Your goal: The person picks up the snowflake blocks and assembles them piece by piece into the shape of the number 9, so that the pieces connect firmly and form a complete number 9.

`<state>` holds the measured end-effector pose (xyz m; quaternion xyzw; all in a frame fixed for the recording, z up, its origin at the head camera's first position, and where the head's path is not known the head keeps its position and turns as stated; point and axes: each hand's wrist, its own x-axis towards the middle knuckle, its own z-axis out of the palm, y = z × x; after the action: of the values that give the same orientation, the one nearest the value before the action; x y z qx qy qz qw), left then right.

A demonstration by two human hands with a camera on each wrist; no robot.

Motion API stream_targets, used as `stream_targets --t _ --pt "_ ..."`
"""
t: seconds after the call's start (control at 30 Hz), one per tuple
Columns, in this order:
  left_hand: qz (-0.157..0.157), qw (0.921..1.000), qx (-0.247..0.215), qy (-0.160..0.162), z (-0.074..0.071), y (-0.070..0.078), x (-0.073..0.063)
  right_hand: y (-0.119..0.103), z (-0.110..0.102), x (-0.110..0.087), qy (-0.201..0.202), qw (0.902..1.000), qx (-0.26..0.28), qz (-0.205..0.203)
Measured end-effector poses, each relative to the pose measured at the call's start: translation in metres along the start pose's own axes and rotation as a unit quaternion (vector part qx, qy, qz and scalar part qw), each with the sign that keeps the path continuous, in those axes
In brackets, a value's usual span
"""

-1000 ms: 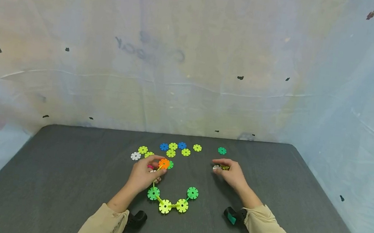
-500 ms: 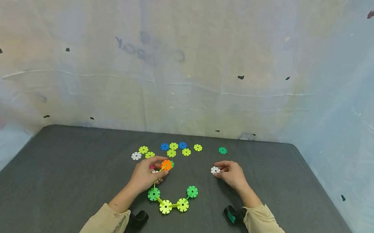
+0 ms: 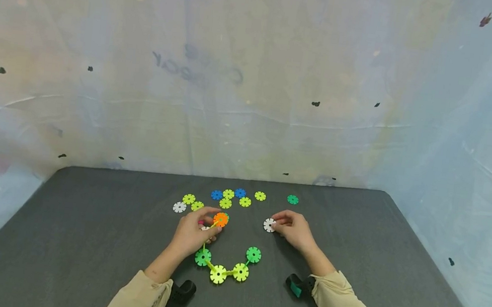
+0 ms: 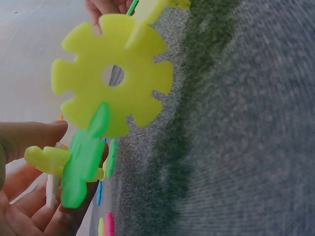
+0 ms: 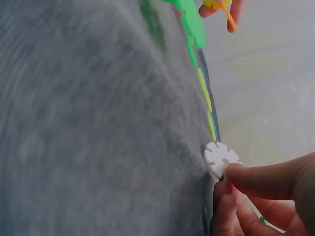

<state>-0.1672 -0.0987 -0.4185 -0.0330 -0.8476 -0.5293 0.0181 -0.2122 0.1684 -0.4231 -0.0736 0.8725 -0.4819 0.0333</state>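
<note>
My left hand (image 3: 193,231) pinches a linked chain of notched plastic discs near its orange disc (image 3: 221,219). A white disc is partly covered by the fingers. From there the chain curves down through a green disc (image 3: 203,257), a yellow disc (image 3: 213,277) and another yellow disc (image 3: 243,276) to a green end disc (image 3: 253,254). In the left wrist view, a yellow disc (image 4: 78,78) of the chain looms large, with a green disc (image 4: 81,164) slotted into its edge. My right hand (image 3: 295,230) holds a loose white disc (image 5: 216,155) between thumb and fingers, apart from the chain.
Several loose yellow and blue discs (image 3: 240,193) lie toward the back of the dark grey table (image 3: 81,236). A white disc (image 3: 179,207) is at their left, a green disc (image 3: 293,199) at their right. Pale sheeting (image 3: 252,98) stands behind the table.
My right hand has moved left toward the chain, and the white disc in it now faces the head camera. The left hand and chain have shifted only slightly right.
</note>
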Motion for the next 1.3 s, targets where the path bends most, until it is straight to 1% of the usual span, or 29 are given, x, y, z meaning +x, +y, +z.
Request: stream_targets --t 0.1,0.3,0.53,0.63,0.73,0.87,0.93,1.0,1.13,1.3 --pt "0.006 1.0000 0.002 0.000 0.001 0.001 0.000 -0.004 0.003 0.000 -0.005 0.9997 0.024 -0.001" --pt "0.002 1.0000 -0.003 -0.009 0.002 0.002 -0.001 -0.014 0.011 0.001 -0.022 0.9973 0.070 -0.007" --pt "0.005 0.9999 -0.009 -0.007 0.002 0.005 -0.003 -0.022 0.025 0.002 -0.054 0.9917 0.107 -0.046" --pt "0.006 0.9999 -0.006 -0.007 0.002 0.006 -0.004 -0.025 0.028 0.002 -0.058 0.9898 0.116 -0.058" --pt "0.013 0.9999 -0.004 -0.008 0.003 0.006 -0.003 -0.030 0.031 0.000 -0.059 0.9888 0.124 -0.058" --pt "0.012 0.9999 -0.004 -0.006 0.003 0.005 -0.002 -0.043 0.031 -0.005 -0.064 0.9883 0.128 -0.054" --pt "0.009 0.9999 -0.004 -0.004 0.004 0.005 -0.002 -0.050 0.031 -0.008 -0.069 0.9875 0.130 -0.056" --pt "0.014 0.9999 0.001 -0.003 0.004 0.005 -0.001 -0.053 0.032 -0.010 -0.075 0.9866 0.131 -0.063" --pt "0.018 0.9998 0.003 -0.003 0.005 0.005 -0.002 -0.045 0.037 -0.006 -0.088 0.9842 0.135 -0.074" --pt "0.018 0.9998 0.003 -0.006 0.004 0.006 -0.001 -0.036 0.042 0.000 -0.094 0.9823 0.137 -0.087"
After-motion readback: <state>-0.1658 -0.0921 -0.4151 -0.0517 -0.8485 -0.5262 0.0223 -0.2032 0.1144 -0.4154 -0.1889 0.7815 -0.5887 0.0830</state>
